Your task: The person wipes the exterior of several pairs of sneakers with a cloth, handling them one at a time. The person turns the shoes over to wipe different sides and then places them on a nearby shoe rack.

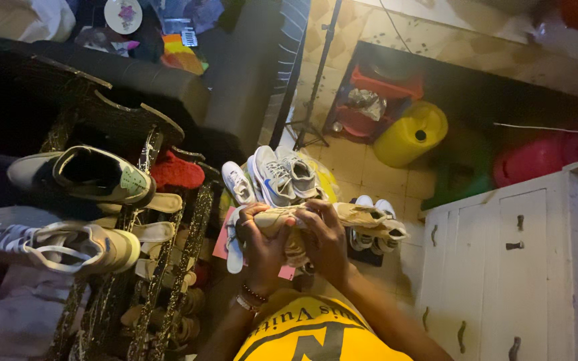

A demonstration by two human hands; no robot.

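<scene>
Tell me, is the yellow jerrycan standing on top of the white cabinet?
No, the yellow jerrycan sits on the tiled floor, apart from the white cabinet.

Below you the tiled floor [352,167] carries a cluster of grey and white sneakers [272,177] near the middle, with a white pair [376,224] at their four o'clock. At two o'clock from them stands a yellow jerrycan [411,134]. At nine o'clock the dark metal shoe rack [145,267] bears a grey-green sneaker [85,175] above a beige one [61,246].
</scene>
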